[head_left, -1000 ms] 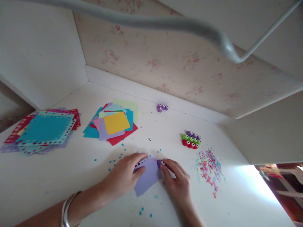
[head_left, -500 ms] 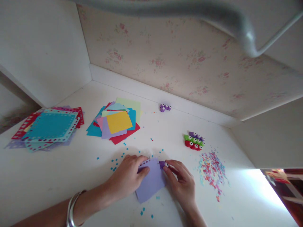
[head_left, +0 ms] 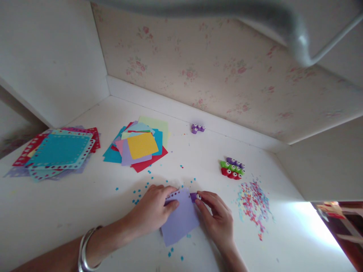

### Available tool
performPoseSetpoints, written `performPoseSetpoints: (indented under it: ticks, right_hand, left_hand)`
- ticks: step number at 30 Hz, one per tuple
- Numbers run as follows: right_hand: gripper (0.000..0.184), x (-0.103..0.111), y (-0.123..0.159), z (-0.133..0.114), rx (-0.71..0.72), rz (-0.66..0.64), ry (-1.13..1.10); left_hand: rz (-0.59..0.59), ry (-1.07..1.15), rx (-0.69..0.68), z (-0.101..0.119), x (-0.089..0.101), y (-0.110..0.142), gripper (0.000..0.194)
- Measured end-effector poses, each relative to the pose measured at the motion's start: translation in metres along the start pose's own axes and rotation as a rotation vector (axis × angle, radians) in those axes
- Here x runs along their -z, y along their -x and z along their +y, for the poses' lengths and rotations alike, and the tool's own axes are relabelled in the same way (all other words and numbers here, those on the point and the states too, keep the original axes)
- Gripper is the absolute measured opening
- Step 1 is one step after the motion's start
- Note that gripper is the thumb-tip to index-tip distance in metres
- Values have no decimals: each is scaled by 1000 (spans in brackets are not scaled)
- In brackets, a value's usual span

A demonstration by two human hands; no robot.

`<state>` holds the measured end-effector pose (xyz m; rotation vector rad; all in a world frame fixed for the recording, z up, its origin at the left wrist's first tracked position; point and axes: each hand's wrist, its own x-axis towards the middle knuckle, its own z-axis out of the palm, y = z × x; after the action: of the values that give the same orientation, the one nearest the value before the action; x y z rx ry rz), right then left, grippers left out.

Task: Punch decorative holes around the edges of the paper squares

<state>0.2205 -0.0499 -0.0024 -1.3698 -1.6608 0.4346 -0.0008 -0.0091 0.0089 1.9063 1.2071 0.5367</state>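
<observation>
My left hand (head_left: 160,207) pinches the upper left part of a lilac sheet of paper (head_left: 181,221) between thumb and fingers. Small punched holes run along the paper's top edge, close to the thumb. Between the thumb and fingers of my right hand (head_left: 217,217) is a small purple craft punch (head_left: 194,197) with a white knob. The punch sits at the sheet's upper right corner; whether the paper is inside its slot I cannot tell. Tiny blue paper stars (head_left: 137,196) lie scattered around the left hand, and a few more lie below the sheet.
Decorated, hole-edged sheets (head_left: 62,151) are stacked at far left, beside a pile of plain coloured paper (head_left: 143,145). Purple punches (head_left: 197,128) stand near the wall; purple, green and red punches (head_left: 233,169) stand in rows at right, above a confetti heap (head_left: 253,202). A grey curved bar (head_left: 227,9) crosses overhead.
The lilac sheet has turned slightly, its lower edge now a little lower. Both hands keep their grips in nearly the same place.
</observation>
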Motion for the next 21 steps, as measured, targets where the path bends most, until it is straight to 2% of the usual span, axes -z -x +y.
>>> performPoseSetpoints:
  ticks: [10,21]
  right_hand:
    - [18,2,2,2,-7,0,-41]
    - [17,3,0,0,72,-40,43]
  left_hand:
    - [-11,18,27,1,2,-1,27]
    - [-32,27,0,3,5,-1,27]
